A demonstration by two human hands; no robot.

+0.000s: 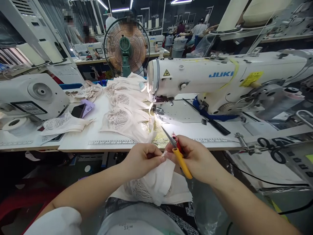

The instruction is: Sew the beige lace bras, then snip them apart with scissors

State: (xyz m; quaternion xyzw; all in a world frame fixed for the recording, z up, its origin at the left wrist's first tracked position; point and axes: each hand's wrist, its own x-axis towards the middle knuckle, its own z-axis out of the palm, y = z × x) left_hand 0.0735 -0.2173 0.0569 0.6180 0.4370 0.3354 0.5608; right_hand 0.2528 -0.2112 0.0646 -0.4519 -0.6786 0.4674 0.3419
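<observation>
My left hand (144, 160) pinches the top edge of a cream lace bra (158, 182) between thumb and fingertips. The bra hangs over my lap, with its lace cup partly folded under plain fabric. My right hand (193, 156) is closed around a pair of small scissors (181, 163) with a yellow-orange handle, a red part beside it and blades pointing up and to the left. Its fingertips meet the bra edge close to my left thumb. Several more cream lace bras (119, 119) lie in a row on the table beyond my hands.
A white sewing machine (195, 73) stands lit over the table (80, 130). A ruler strip (110, 142) runs along the front edge. At left are another machine head (34, 94), a phone (78, 111) and a loose bra piece (63, 123). A fan (126, 45) stands behind; people work farther back.
</observation>
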